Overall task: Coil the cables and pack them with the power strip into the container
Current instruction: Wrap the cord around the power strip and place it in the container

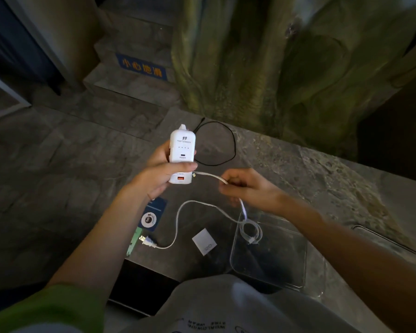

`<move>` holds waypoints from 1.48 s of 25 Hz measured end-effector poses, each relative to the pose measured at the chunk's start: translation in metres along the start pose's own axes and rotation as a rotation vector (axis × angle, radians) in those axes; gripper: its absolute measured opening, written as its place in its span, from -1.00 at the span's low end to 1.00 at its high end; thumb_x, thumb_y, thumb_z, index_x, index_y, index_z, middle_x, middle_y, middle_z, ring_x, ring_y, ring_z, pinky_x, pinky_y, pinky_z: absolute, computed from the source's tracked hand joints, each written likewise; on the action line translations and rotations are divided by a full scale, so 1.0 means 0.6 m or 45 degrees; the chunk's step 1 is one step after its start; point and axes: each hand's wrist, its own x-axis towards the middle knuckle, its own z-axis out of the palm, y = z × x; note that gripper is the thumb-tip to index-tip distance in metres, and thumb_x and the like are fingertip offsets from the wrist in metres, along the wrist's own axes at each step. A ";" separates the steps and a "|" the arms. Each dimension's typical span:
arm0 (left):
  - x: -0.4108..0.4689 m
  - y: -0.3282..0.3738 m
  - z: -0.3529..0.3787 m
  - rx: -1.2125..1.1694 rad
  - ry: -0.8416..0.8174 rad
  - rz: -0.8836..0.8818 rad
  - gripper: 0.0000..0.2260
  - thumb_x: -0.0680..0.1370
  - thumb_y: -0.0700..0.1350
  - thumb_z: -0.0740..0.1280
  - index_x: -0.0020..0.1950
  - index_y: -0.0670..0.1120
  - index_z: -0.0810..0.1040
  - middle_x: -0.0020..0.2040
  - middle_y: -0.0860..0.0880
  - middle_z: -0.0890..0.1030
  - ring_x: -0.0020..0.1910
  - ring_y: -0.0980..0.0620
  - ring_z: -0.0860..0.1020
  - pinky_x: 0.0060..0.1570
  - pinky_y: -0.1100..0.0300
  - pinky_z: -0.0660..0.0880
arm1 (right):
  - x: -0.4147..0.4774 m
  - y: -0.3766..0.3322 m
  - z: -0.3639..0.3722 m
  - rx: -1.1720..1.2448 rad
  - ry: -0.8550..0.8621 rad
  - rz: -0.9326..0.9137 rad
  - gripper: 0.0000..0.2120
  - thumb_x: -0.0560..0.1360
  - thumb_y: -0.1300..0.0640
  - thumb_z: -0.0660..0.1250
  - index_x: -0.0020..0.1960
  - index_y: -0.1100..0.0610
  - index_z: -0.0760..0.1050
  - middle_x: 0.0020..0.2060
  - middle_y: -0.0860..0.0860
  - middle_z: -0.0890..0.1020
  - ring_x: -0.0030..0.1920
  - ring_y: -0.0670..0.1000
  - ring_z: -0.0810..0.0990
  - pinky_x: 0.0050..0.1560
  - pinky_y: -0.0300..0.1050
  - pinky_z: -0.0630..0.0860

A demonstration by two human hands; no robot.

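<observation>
Lowest in the frame, right of centre, a clear container (pixel 269 251) sits on the stone ledge (pixel 322 169), a small white coil (pixel 251 233) lying inside it. Just left of it lie a white adapter (pixel 204 241) and the plug (pixel 147 241). Higher up, the white cable (pixel 211 176) is pinched by the closed right hand (pixel 244 186). The power strip (pixel 182 153) is gripped upright by the left hand (pixel 162 171). Farthest, above centre, a black cable (pixel 226 143) is looped.
</observation>
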 end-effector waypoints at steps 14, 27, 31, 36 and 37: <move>-0.042 0.069 0.003 1.075 -0.849 -0.162 -0.55 0.39 -0.30 0.50 0.08 0.12 0.43 -0.04 0.09 0.60 -0.12 0.30 0.59 -0.21 0.42 0.50 | 0.067 -0.151 -0.050 -0.750 -0.039 -0.596 -0.89 0.39 0.07 0.52 -0.13 0.05 0.64 -0.17 -0.06 0.58 -0.18 -0.13 0.55 -0.16 -0.07 0.52; -0.056 0.061 -0.033 -0.573 -1.203 0.131 -0.03 0.34 -0.09 0.56 0.57 -0.04 0.01 0.56 -0.22 0.11 0.53 -0.22 0.08 0.46 -0.11 0.08 | 0.093 -0.065 0.063 0.587 -0.068 -0.021 -0.77 0.63 0.21 0.17 -0.15 0.12 0.52 -0.45 0.00 0.48 -0.45 -0.10 0.41 -0.43 -0.24 0.36; -0.043 0.060 -0.063 -0.547 -0.667 0.225 0.02 0.25 -0.02 0.61 0.55 -0.03 0.07 0.53 -0.17 0.21 0.50 -0.14 0.23 0.41 -0.06 0.22 | 0.069 -0.038 0.082 0.265 -0.130 0.079 -0.79 0.65 0.10 0.18 -0.09 0.14 0.51 -0.49 -0.07 0.41 -0.51 -0.12 0.37 -0.49 -0.28 0.34; -0.032 0.048 -0.071 0.074 -0.179 0.026 -0.04 0.08 -0.03 0.65 0.41 0.02 0.29 0.20 -0.05 0.55 0.19 -0.01 0.54 0.03 0.09 0.57 | 0.052 -0.070 0.050 -0.270 -0.178 0.008 -0.91 0.61 0.08 0.26 -0.06 0.01 0.51 -0.45 -0.24 0.53 -0.43 -0.26 0.47 -0.38 -0.40 0.36; -0.032 0.048 -0.067 0.257 -0.190 -0.011 -0.08 0.10 -0.03 0.62 0.39 0.03 0.29 0.17 -0.06 0.56 0.17 -0.01 0.55 0.01 0.08 0.58 | 0.054 -0.081 0.038 -0.368 -0.162 -0.027 -0.91 0.60 0.06 0.27 -0.05 0.01 0.52 -0.41 -0.22 0.54 -0.39 -0.26 0.48 -0.36 -0.38 0.36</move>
